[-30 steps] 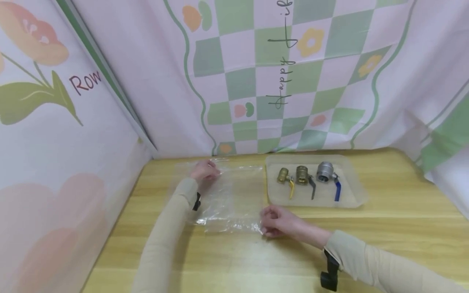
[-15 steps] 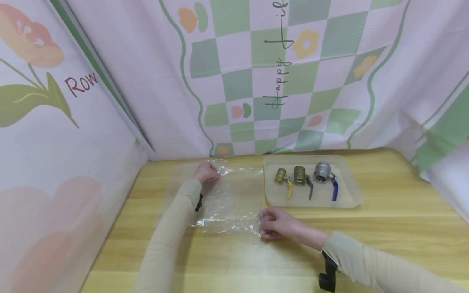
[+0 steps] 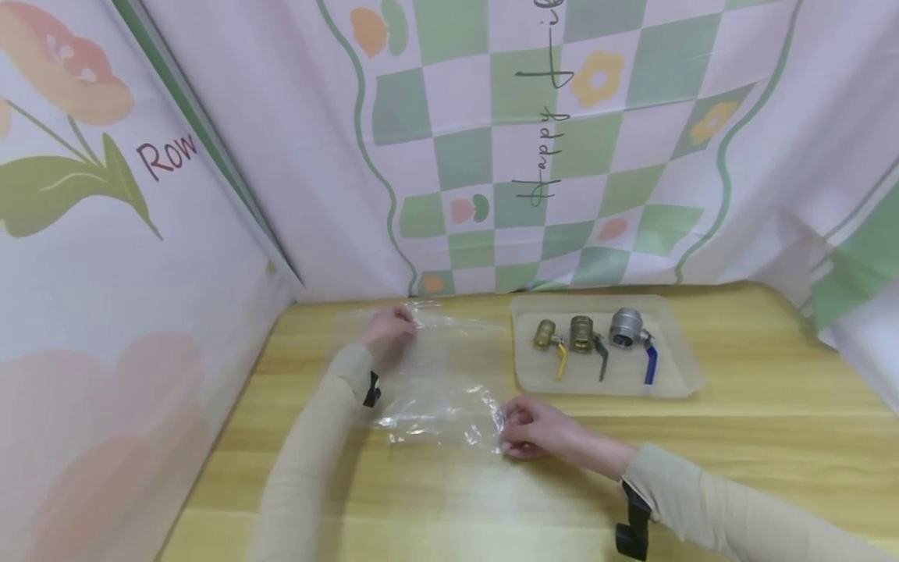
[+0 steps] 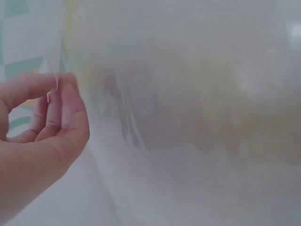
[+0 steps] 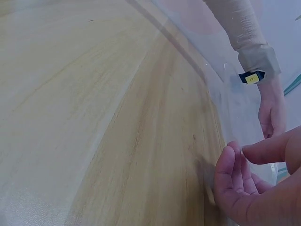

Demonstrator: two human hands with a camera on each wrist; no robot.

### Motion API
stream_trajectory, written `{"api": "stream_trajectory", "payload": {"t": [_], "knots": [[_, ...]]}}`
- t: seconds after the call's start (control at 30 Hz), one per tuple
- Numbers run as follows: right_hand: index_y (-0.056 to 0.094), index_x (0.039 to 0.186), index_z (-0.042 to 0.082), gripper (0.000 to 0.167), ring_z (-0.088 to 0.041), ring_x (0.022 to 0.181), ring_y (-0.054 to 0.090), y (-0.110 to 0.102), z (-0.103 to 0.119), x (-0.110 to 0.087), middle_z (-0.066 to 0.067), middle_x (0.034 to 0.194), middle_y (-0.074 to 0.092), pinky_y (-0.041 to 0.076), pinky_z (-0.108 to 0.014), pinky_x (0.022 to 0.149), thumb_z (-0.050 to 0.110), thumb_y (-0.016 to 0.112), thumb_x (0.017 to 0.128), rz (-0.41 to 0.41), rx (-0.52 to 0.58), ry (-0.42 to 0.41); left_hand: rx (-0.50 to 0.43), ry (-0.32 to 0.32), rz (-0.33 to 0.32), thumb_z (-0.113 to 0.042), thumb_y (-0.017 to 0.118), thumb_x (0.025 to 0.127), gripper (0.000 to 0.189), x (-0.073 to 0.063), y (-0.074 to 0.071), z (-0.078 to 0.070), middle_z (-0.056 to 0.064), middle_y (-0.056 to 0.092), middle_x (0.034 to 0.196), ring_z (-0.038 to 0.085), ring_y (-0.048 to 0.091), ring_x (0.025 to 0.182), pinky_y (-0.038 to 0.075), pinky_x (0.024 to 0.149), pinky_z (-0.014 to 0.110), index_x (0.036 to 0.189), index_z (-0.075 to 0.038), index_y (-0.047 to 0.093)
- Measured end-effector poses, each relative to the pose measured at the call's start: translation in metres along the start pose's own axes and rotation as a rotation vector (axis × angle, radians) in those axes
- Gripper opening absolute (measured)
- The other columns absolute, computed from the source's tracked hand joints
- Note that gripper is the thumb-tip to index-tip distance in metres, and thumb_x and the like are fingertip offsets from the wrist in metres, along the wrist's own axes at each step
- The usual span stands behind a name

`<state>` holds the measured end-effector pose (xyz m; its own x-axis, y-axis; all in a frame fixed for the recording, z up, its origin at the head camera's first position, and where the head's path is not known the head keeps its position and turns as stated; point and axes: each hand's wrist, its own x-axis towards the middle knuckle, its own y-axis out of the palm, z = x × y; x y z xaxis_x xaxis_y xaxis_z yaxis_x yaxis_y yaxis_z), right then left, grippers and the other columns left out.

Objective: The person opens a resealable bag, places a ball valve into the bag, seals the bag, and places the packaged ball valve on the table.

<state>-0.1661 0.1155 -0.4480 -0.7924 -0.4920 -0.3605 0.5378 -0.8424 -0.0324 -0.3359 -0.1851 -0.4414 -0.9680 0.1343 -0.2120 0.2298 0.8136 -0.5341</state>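
1. We are finding passage over the tabletop (image 3: 435, 507) on the near side of the plastic bag (image 3: 442, 382), between the sleeves (image 3: 298, 460).
2. We are noting the bag spanning the space between left hand (image 3: 389, 328) and right hand (image 3: 531, 428).
3. We are seeing the curtain (image 3: 516, 254) barring the way behind the tray (image 3: 674, 371).
4. We are logging room right of the tray.
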Motion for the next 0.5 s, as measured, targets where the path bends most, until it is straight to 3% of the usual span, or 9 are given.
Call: {"api": "stream_trajectory", "payload": {"t": [0.1, 0.2, 0.37, 0.5], "knots": [[0.041, 0.131, -0.014, 0.046, -0.012, 0.076, 0.065, 0.000, 0.000, 0.000, -0.012, 0.099, 0.064, 0.062, -0.024, 0.073, 0.000, 0.061, 0.091, -0.005, -0.016, 0.004, -0.079, 0.024, 0.024, -0.002, 0.060, 0.087, 0.033, -0.003, -0.004, 0.002, 0.008, 0.062, 0.100, 0.015, 0.059, 0.088, 0.057, 0.086, 0.027, 0.119, 0.006, 0.056], [0.044, 0.129, -0.014, 0.044, -0.011, 0.075, 0.064, -0.001, 0.001, 0.000, -0.011, 0.100, 0.064, 0.063, -0.025, 0.073, 0.001, 0.062, 0.091, -0.011, -0.031, 0.007, -0.144, 0.033, 0.029, -0.001, 0.056, 0.089, 0.040, -0.008, -0.008, 0.003, 0.004, 0.059, 0.096, 0.012, 0.056, 0.082, 0.056, 0.081, 0.026, 0.129, 0.006, 0.055], [0.049, 0.123, -0.014, 0.038, -0.012, 0.077, 0.064, -0.002, 0.002, -0.001, -0.010, 0.099, 0.064, 0.063, -0.026, 0.074, 0.001, 0.062, 0.091, 0.000, -0.045, -0.009, -0.270, 0.055, 0.032, -0.008, 0.053, 0.098, 0.036, -0.018, -0.013, 0.001, -0.001, 0.058, 0.089, 0.010, 0.053, 0.079, 0.049, 0.073, 0.020, 0.132, 0.005, 0.055], [0.051, 0.120, -0.014, 0.035, -0.012, 0.079, 0.063, -0.003, 0.003, -0.005, -0.009, 0.097, 0.064, 0.062, -0.023, 0.074, 0.003, 0.062, 0.091, 0.029, -0.088, -0.051, -0.396, 0.054, 0.058, -0.018, 0.053, 0.103, 0.035, -0.024, -0.015, 0.000, -0.001, 0.060, 0.097, 0.012, 0.059, 0.091, 0.055, 0.091, 0.025, 0.127, 0.007, 0.052]]}}
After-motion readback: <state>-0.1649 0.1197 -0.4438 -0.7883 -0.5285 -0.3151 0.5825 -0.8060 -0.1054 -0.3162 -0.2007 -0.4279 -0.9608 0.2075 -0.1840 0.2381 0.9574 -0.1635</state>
